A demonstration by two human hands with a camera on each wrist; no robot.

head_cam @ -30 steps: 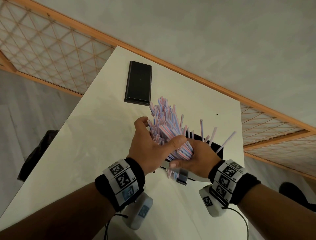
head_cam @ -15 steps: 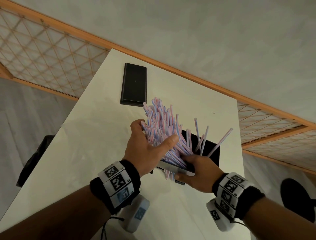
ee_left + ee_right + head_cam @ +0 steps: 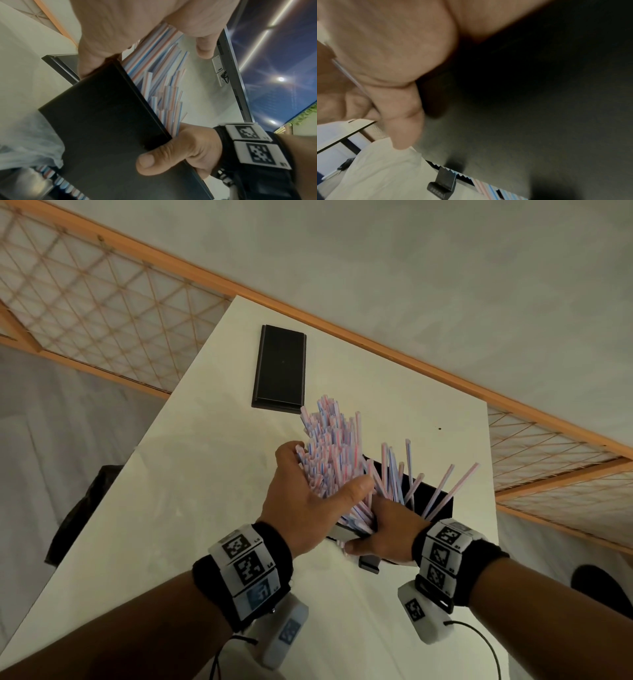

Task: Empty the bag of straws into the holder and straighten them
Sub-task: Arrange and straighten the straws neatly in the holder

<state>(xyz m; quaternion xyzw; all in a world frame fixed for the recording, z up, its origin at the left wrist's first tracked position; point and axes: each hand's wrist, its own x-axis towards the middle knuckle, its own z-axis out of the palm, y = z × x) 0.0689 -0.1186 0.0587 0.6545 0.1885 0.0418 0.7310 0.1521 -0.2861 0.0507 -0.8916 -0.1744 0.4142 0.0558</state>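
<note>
A thick bundle of red-and-blue striped straws [image 3: 329,433] stands tilted in the black holder [image 3: 442,501], fanning up and to the left. My left hand [image 3: 323,470] grips the bundle, thumb in front and fingers behind. A few loose straws [image 3: 445,491] lean right inside the holder. My right hand [image 3: 383,529] holds the holder's near wall; its thumb [image 3: 149,161] presses on the black outer face [image 3: 102,128]. Straw ends [image 3: 488,188] show in a slot along the holder's bottom edge. The fingers inside the holder are hidden.
The holder stands near the right edge of a white table [image 3: 171,508]. A flat black lid [image 3: 279,371] lies farther back. A crumpled clear plastic [image 3: 20,142] lies left of the holder. A dark object [image 3: 78,508] sits on the floor left of the table.
My right hand has slid down from the base of the bundle onto the holder's near wall. The left hand has kept its grip, and the straws lean a little further left.
</note>
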